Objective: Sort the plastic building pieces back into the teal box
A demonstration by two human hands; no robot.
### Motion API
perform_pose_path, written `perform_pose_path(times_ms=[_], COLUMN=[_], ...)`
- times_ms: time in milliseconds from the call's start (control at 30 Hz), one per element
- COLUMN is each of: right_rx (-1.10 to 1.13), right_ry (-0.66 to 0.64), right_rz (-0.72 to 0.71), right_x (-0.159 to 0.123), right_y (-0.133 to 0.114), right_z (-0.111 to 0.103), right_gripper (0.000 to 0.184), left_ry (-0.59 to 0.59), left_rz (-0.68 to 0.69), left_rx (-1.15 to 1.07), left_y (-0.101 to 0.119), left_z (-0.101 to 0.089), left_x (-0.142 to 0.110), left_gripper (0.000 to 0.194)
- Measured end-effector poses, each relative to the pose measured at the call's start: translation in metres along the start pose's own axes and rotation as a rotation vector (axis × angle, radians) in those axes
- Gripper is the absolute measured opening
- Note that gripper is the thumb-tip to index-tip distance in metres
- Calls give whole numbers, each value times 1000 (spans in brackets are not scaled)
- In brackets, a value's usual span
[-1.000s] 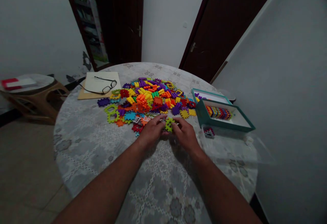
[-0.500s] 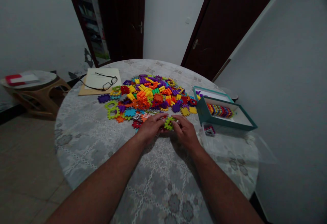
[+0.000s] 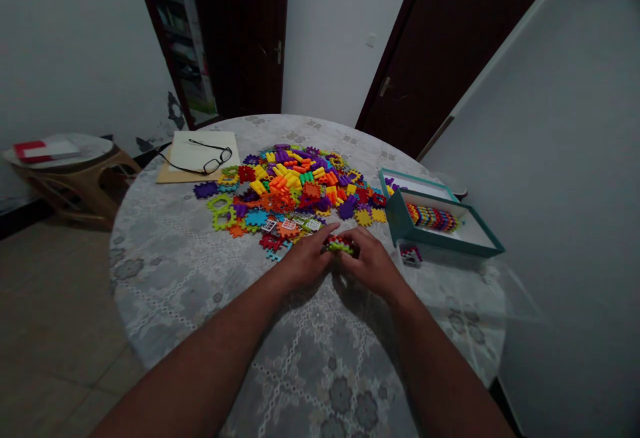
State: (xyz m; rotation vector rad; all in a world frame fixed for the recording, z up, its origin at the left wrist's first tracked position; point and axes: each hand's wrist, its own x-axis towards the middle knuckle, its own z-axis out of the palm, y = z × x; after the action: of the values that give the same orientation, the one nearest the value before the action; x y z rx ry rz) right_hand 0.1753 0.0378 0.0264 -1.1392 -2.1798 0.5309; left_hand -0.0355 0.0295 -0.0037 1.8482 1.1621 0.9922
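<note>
On round patterned table | colourful pieces heaped | dark doors beyond

Left forearm and right forearm bare from lower picture edge to wrists; both broad, rounded at near end, tapering smoothly to slimmer wrist. Left hand and right hand ungloved, fingers partly hidden. Nails and fine skin markings too small, dim to tell. Upper arms out of view.
</note>
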Motion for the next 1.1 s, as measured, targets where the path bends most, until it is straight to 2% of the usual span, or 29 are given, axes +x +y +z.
perform_pose_path(times_ms=[100,200,433,633,867,1000,1100], right_rx=[-114,-187,-190,-270,-350,-339,-292], right_ry=[-39,-92,-95,-175,-253,-191,-24], right_rz=[27,92,85,142,211,230,241], right_x=[-3,-5,-4,0,5,3,-1], right_y=[2,6,4,-7,-22,-34,-31], right_z=[-5,-1,-1,-2,-5,-29,-73], right_gripper=[25,26,30,18,23,22,21], left_ry=[26,21,-31,-3,-11,-12,24], left_rz=[66,86,57,55,79,19,-11], left_rx=[192,267,315,304,212,156,155], left_y=[-3,-7,-6,-9,-19,-23,-25], left_z=[5,7,7,6,0,-1,-1], left_x=[-2,-2,2,4,9,9,9], left_gripper=[66,57,46,45,45,50,53])
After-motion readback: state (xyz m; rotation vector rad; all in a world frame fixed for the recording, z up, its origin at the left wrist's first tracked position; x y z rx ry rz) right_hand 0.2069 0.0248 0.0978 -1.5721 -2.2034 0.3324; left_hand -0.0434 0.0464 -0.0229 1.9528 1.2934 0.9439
